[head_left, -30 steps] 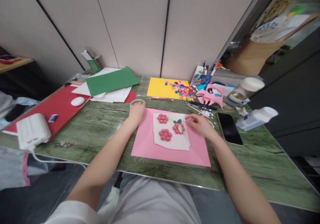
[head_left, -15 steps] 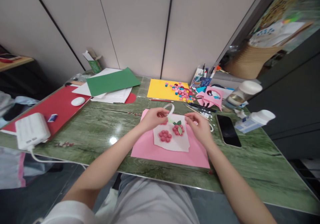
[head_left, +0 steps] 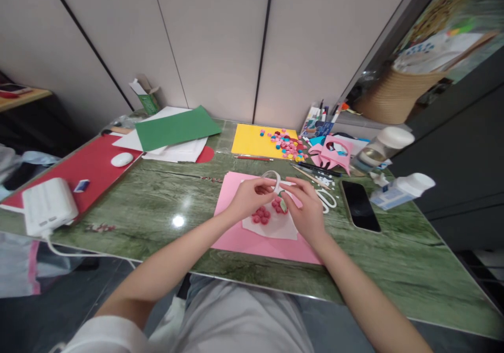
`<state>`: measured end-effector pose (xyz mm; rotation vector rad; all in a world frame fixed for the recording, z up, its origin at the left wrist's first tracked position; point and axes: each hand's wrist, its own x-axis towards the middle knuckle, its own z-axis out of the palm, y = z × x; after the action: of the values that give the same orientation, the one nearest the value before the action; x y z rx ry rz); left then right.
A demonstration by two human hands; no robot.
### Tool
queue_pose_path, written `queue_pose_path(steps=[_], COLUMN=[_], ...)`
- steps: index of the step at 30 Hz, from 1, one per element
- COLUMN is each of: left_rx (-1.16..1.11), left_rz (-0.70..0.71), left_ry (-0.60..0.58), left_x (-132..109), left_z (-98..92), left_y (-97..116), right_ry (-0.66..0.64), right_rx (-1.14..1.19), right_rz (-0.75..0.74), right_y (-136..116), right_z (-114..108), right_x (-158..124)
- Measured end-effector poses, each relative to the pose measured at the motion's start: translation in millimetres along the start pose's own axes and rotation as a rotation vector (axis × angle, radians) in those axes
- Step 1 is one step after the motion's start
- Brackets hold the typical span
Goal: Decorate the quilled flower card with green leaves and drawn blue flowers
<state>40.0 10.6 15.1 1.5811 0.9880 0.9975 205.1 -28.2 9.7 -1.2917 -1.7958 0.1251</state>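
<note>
Left hand clamped on tape roll, up over white paper! Right hand right beside it; pinching or not, can't tell. Roll looks light, stiffish, probably tacky; best grip: thumb and finger across rim.

Both the left hand and the right hand are bare, with slender fingers, and both forearms are uncovered. Well behind the left hand, towards the elbow, sits a loose, plain white fabric short sleeve with a wide, rounded opening. Below and between the hands, nearer the body, spreads a pale grey, softly creased cloth garment, and along its left upper edge shows a small strip of blue-grey fabric.
</note>
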Motion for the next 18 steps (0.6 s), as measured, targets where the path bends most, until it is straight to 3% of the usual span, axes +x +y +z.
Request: queue_pose_path(steps=[9, 13, 18], left_rx=[0.238, 0.229, 0.181], left_rz=[0.186, 0.183, 0.11], left_ry=[0.037, 0.041, 0.054], left_x=[-4.3, -4.4, -2.1], left_z=[2.5, 3.1, 2.8], left_y=[1.0, 0.2, -0.7], right_ry=[-0.043, -0.064, -0.022], right_rx=[0.199, 0.248, 0.152], right_rz=[0.187, 0.216, 0.149], right_y=[-1.2, 0.7, -4.8], right_z=[-0.1, 0.8, -2.6], right_x=[4.3, 4.1, 3.8])
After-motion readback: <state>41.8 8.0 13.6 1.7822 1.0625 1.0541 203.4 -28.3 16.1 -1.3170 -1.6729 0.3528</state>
